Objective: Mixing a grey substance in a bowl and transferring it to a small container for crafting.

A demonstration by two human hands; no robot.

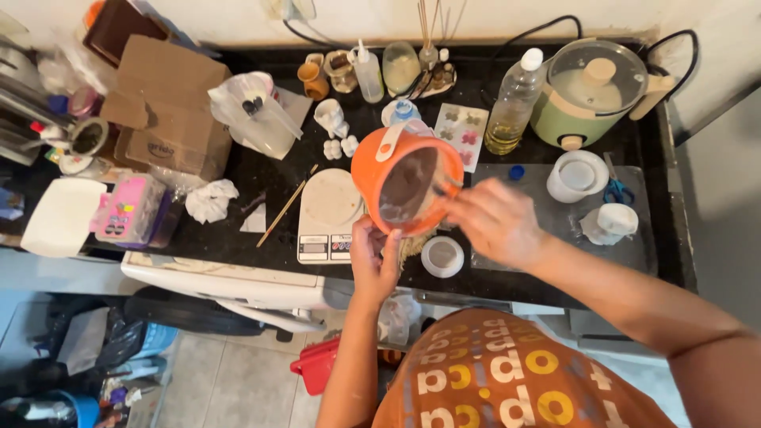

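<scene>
My left hand (pixel 374 257) grips the underside of an orange bowl (pixel 371 168), tilted with its mouth facing me above the dark counter. Its inside is coated with a greyish-brown smear. My right hand (pixel 495 222) is blurred at the bowl's right rim and holds a thin utensil (pixel 445 187) that reaches into the bowl. Below the bowl sits a small round white mould (pixel 441 256) on the counter. A white kitchen scale (pixel 326 215) lies just left of the bowl.
Cardboard box (pixel 170 111) and plastic bag (pixel 258 115) at back left. A clear bottle (pixel 514 103), green cooker (pixel 590 91), white cups (pixel 577 176) and blue scissors (pixel 617 189) stand right. A wooden stick (pixel 285 208), crumpled tissue (pixel 210 200) and pink case (pixel 131 208) lie left.
</scene>
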